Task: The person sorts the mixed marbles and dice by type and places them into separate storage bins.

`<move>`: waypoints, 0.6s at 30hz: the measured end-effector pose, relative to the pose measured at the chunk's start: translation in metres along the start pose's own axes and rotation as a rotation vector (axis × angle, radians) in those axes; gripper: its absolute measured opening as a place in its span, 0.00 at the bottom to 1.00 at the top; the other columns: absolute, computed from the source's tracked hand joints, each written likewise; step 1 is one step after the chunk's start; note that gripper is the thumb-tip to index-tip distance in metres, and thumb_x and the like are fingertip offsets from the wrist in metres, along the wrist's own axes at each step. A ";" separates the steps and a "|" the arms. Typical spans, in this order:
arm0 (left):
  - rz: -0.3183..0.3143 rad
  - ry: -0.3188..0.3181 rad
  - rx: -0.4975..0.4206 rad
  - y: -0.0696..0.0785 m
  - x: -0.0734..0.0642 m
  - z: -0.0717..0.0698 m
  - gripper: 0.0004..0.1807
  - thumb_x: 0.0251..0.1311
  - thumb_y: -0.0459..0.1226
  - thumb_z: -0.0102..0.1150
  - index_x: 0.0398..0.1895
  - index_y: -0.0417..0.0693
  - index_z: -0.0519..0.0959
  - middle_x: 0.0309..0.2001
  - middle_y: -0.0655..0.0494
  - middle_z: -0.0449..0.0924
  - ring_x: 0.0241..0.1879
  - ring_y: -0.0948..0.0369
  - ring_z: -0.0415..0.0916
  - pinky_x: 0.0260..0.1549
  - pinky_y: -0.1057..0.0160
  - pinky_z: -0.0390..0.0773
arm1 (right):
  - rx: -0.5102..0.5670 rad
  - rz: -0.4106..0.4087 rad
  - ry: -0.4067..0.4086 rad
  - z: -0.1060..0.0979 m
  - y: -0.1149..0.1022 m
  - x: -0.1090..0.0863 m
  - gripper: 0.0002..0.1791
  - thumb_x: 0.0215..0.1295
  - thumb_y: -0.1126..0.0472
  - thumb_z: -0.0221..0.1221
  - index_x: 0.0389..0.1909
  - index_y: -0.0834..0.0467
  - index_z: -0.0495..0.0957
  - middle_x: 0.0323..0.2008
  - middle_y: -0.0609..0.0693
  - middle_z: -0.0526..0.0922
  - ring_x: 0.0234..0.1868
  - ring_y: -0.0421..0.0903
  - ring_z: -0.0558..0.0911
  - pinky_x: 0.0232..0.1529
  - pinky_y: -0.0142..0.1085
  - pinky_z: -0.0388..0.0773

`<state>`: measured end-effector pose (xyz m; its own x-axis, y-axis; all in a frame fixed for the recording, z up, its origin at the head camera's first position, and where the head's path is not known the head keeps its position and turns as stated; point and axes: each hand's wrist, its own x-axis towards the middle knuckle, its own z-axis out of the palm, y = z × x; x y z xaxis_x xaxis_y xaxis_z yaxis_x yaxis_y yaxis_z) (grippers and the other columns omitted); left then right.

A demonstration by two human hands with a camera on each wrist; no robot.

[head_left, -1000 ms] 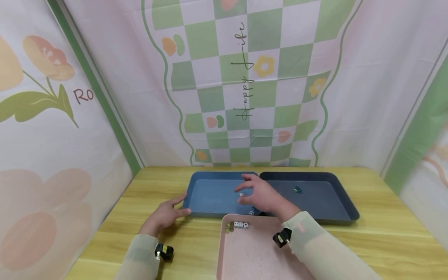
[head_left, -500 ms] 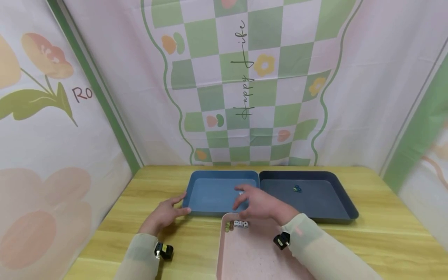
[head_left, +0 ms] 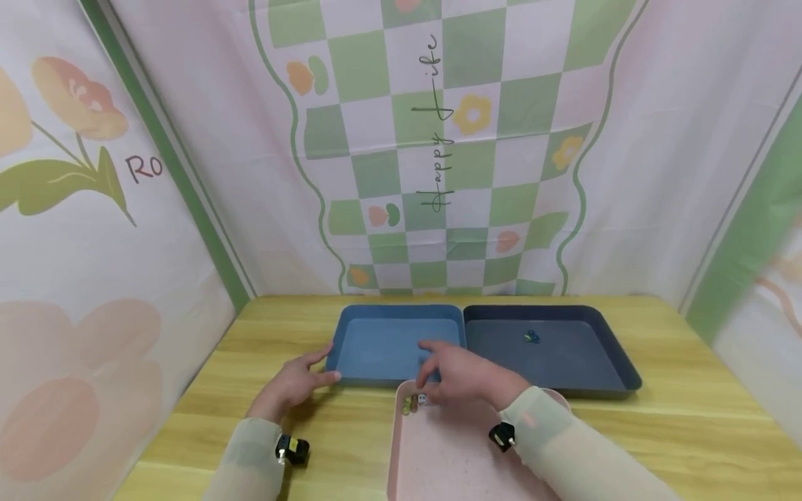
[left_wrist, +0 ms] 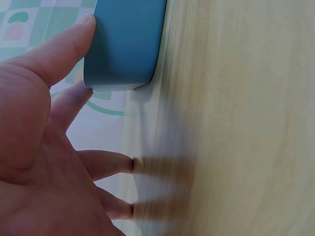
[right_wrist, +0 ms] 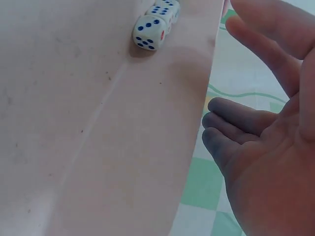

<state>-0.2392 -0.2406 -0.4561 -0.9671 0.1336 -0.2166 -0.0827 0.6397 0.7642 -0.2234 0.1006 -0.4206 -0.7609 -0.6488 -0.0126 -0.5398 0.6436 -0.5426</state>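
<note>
My left hand [head_left: 294, 383] rests on the left end of a blue tray [head_left: 401, 310]. In the left wrist view its thumb and a fingertip touch the tray's corner, and the other fingers are spread. My right hand [head_left: 460, 376] hovers over the far edge of a pink tray [head_left: 464, 452], fingers apart and holding nothing. White dice [right_wrist: 149, 33] with blue and red dots stand in a row close to that hand in the right wrist view. From the head, only one white die [head_left: 422, 399] shows beside the fingers.
Small yellow-green pieces [head_left: 407, 405] lie in the pink tray's far left corner. To the right of the blue tray stands a dark grey tray [head_left: 617, 348], with small blue-green pieces [head_left: 532, 337] in it. A patterned curtain hangs behind the wooden table [head_left: 263, 327].
My right hand has come back from over the blue tray to the dice in the pink tray, covering some of them. The left hand has stayed put.
</note>
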 end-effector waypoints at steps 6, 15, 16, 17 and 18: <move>0.009 -0.012 -0.013 -0.004 0.000 0.004 0.40 0.59 0.55 0.68 0.75 0.70 0.64 0.75 0.44 0.57 0.72 0.36 0.49 0.64 0.30 0.51 | -0.120 -0.033 0.000 0.006 -0.002 -0.002 0.08 0.58 0.66 0.66 0.33 0.50 0.88 0.65 0.59 0.74 0.73 0.62 0.58 0.61 0.54 0.71; -0.006 -0.011 -0.021 -0.002 0.000 0.000 0.41 0.58 0.58 0.67 0.75 0.73 0.63 0.75 0.44 0.56 0.72 0.35 0.49 0.64 0.29 0.50 | -0.228 -0.084 -0.027 0.014 0.001 0.003 0.12 0.57 0.67 0.66 0.37 0.48 0.89 0.44 0.38 0.86 0.73 0.56 0.60 0.66 0.51 0.65; -0.006 -0.011 -0.018 -0.002 0.001 0.000 0.41 0.58 0.58 0.67 0.75 0.73 0.63 0.75 0.44 0.56 0.72 0.36 0.49 0.64 0.29 0.50 | -0.230 -0.086 -0.030 0.014 0.001 0.004 0.11 0.56 0.67 0.66 0.36 0.48 0.89 0.45 0.39 0.85 0.73 0.56 0.60 0.66 0.51 0.65; -0.005 -0.010 -0.016 -0.002 0.001 0.000 0.41 0.58 0.58 0.67 0.75 0.73 0.63 0.75 0.44 0.56 0.72 0.36 0.49 0.64 0.29 0.50 | -0.232 -0.089 -0.033 0.014 0.001 0.004 0.11 0.56 0.67 0.66 0.36 0.48 0.89 0.45 0.39 0.85 0.73 0.56 0.60 0.66 0.51 0.66; -0.005 -0.010 -0.014 -0.002 0.001 -0.001 0.41 0.58 0.58 0.67 0.75 0.73 0.63 0.75 0.44 0.56 0.72 0.36 0.49 0.64 0.29 0.50 | -0.231 -0.090 -0.037 0.014 0.001 0.005 0.11 0.56 0.67 0.66 0.36 0.48 0.89 0.45 0.38 0.85 0.73 0.56 0.60 0.66 0.50 0.66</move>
<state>-0.2403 -0.2424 -0.4579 -0.9642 0.1378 -0.2264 -0.0913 0.6294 0.7717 -0.2225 0.0926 -0.4334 -0.6947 -0.7193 -0.0059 -0.6760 0.6556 -0.3364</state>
